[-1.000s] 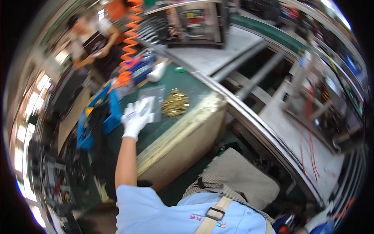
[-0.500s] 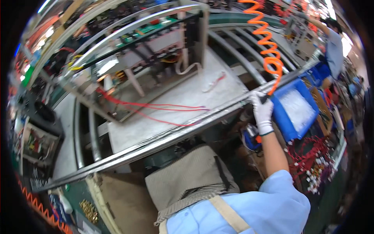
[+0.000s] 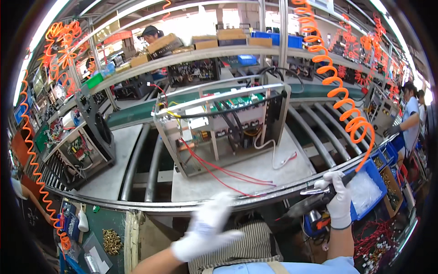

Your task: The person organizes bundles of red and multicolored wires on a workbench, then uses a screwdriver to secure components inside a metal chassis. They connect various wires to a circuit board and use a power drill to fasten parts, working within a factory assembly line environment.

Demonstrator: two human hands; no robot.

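My right hand (image 3: 340, 203), in a white glove, grips a dark air screwdriver (image 3: 306, 204) with a lever on its side. The tool tilts down to the left, its tip in front of the rail. An orange coiled hose (image 3: 336, 77) runs up from its rear end. My gloved left hand (image 3: 205, 230) is blurred, raised over my lap with thumb and fingers apart and nothing visible in it. Beyond it an open metal chassis (image 3: 181, 160) with circuit boards stands on a pale board (image 3: 200, 187). Red wires (image 3: 228, 173) and a white cable (image 3: 275, 157) hang out of it.
Metal rollers (image 3: 312, 130) lie either side of the board, behind a metal rail (image 3: 182, 208). Another open chassis (image 3: 98, 137) stands left. Blue bin (image 3: 369, 194) and red wire bundles (image 3: 372, 239) sit right; brass fittings (image 3: 112, 242) lie lower left. A co-worker (image 3: 409, 118) stands far right.
The view has swung upward and left. My left hand has come into view. My right hand, which was beside the hose end at the rail, now shows the screwdriver in its grip, pointing left.
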